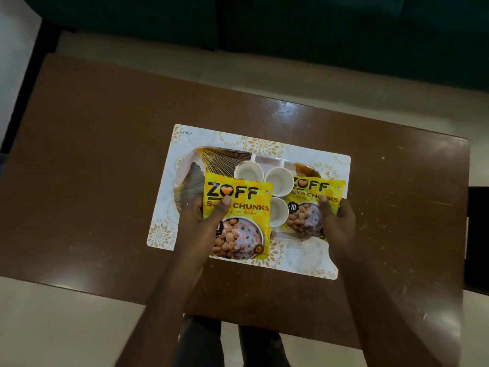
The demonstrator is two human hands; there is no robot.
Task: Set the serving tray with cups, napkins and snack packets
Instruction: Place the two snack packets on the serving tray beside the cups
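A white and gold serving tray [201, 165] lies on a patterned placemat [315, 260]. Three white cups stand on the tray: one at the back left [248, 170], one at the back right [279, 178], one nearer me [279, 211], partly hidden by the packets. My left hand [201, 221] grips a yellow soya chunks packet [238, 218] over the tray's left half, thumb on its front. My right hand [337, 223] grips a second yellow packet [312, 205] over the tray's right side. I see no napkins.
The placemat lies on a brown table [92, 168] with scattered white specks on its right side. A dark green sofa [291, 27] stands beyond the far edge. The pale floor [66, 327] shows around the table, and my legs [230, 345] are below the near edge.
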